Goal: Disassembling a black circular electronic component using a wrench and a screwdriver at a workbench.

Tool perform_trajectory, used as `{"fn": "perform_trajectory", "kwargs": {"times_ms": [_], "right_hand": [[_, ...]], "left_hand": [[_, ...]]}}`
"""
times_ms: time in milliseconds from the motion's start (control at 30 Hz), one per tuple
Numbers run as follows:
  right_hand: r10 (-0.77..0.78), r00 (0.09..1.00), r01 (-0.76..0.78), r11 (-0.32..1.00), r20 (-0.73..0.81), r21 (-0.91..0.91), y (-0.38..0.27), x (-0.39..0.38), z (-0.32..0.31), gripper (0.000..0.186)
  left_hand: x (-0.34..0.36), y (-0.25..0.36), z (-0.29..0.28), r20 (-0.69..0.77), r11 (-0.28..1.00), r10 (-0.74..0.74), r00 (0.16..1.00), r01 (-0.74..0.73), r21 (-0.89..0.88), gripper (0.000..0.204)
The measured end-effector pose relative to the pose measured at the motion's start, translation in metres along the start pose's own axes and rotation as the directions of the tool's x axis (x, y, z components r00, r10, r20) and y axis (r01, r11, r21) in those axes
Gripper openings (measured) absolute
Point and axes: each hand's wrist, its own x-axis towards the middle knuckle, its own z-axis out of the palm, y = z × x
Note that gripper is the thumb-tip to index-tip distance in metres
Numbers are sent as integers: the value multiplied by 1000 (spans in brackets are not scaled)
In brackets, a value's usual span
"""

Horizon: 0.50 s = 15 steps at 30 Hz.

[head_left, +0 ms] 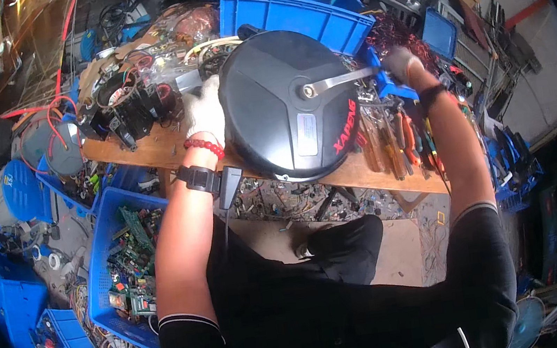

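Observation:
A large black round casing with a silver crank arm and red lettering stands tilted on the wooden bench. My left hand, in a white glove, holds the casing by its left edge; its fingers are partly hidden behind the rim. My right hand, also gloved, is just beyond the outer end of the crank arm, over a small blue bin. It is rounded and blurred, so I cannot tell whether it grips the arm. Screwdrivers and pliers lie right of the casing.
Behind the casing stands a large blue crate. Black motor-like parts and scrap crowd the bench's left side. Below it, a blue basket holds green circuit boards. Loose wires and debris litter the floor.

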Motion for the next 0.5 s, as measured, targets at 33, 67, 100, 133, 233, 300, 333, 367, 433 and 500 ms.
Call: {"fn": "perform_trajectory", "kwargs": {"times_ms": [33,67,100,133,233,300,333,367,433,500], "right_hand": [[66,996,-64,997,55,-36,-14,44,-54,13],[218,975,-223,931,51,289,-34,68,-112,17],[229,904,-94,930,-361,355,1,76,-86,19],[519,855,-363,566,22,740,-6,113,-116,19],[642,757,-487,678,-121,551,59,160,-122,42],[247,907,-198,965,-341,173,-49,199,-239,52],[98,946,-121,991,-310,-55,-58,205,-262,43],[537,766,-267,766,-353,585,-35,219,-252,35],[504,658,-76,784,-560,616,-87,226,-297,20],[319,668,127,842,-672,525,-115,220,-329,21]], "left_hand": [[8,-11,-16,-84,996,39,996,-32,80,64],[12,-17,-34,-163,985,80,983,-53,162,65],[8,-16,-19,-101,989,97,990,-85,124,69],[6,-17,-20,-85,988,118,989,-108,109,73],[-18,6,30,-24,977,65,998,-59,206,85],[-20,12,-17,-225,956,110,968,-41,292,83],[-22,15,-18,-226,957,100,969,-31,289,83],[-26,21,7,-131,965,88,987,-53,255,92],[-24,25,-1,-132,968,53,990,-19,249,99],[-24,26,5,-110,969,68,992,-40,243,97]]}}
